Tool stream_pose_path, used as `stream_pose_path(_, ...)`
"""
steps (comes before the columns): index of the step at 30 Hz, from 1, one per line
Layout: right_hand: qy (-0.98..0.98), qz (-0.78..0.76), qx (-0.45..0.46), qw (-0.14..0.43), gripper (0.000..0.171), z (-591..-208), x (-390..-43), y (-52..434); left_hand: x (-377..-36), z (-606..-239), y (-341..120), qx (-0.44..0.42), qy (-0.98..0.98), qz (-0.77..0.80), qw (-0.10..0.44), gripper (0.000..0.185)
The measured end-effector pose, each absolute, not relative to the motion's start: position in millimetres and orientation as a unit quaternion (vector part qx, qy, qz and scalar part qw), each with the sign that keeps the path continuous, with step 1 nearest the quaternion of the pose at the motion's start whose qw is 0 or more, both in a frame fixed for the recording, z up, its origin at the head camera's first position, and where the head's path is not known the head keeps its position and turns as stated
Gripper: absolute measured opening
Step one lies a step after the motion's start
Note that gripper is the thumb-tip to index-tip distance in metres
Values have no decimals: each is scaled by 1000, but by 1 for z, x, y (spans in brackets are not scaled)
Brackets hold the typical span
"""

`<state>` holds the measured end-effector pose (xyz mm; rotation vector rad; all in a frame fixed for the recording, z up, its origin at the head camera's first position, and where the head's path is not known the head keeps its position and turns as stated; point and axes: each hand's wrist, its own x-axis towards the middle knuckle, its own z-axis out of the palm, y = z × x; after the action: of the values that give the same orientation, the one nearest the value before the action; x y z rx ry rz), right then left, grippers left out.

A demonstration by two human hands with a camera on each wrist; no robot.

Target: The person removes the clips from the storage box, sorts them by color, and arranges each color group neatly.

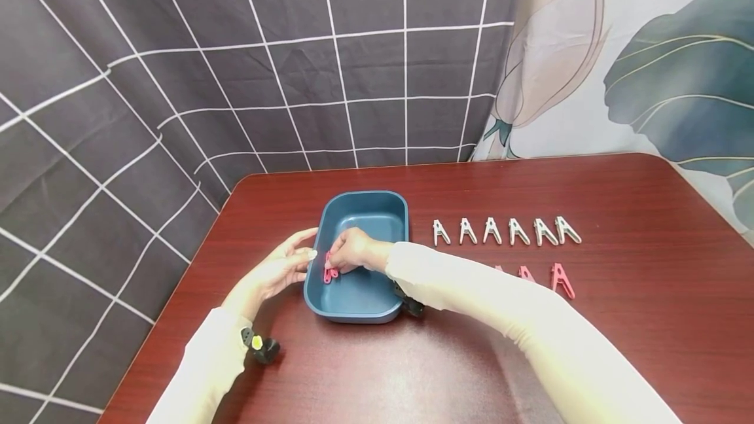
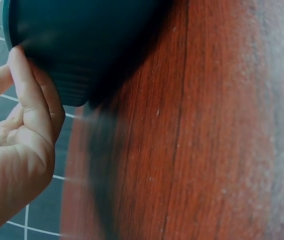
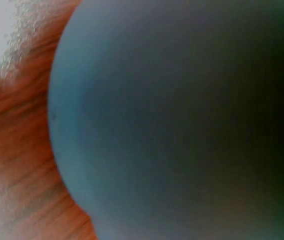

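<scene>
A blue rectangular tub [image 1: 353, 314] stands on the table, left of its middle. My left hand [image 1: 279, 270] is at the tub's left side, its fairly straight fingers touching the rim and outer wall; in the left wrist view fingertips [image 2: 17, 52] meet the wall just below the rim. Inside the tub, my right hand [image 1: 352, 248] pinches a red clothes peg [image 1: 327, 273] near the left wall. Red peg legs stick out below the fingers, while the upper part is covered by them. Only the blurred tub wall [image 3: 66, 115] and the tabletop appear in the right wrist view.
Several white pegs [image 1: 491, 231] form a row to the right of the tub. In front of them lie red pegs [image 1: 562, 280], some partly hidden by my right sleeve [image 1: 471, 293]. The reddish-brown table [image 1: 648, 247] ends at a grid-patterned cloth [image 1: 365, 77] behind.
</scene>
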<state>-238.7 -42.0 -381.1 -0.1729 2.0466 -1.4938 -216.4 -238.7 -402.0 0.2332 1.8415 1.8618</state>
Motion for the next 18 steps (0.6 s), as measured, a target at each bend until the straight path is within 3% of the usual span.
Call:
stream_pose_path(9, 776, -558, -43, 293, 20, -379, -231, -47, -211, -403, -239, 82, 668, 695, 252, 58)
stream_pose_path(18, 750, -587, -48, 301, 15, -372, -234, -33, -212, -402, -239, 81, 686, 682, 240, 57)
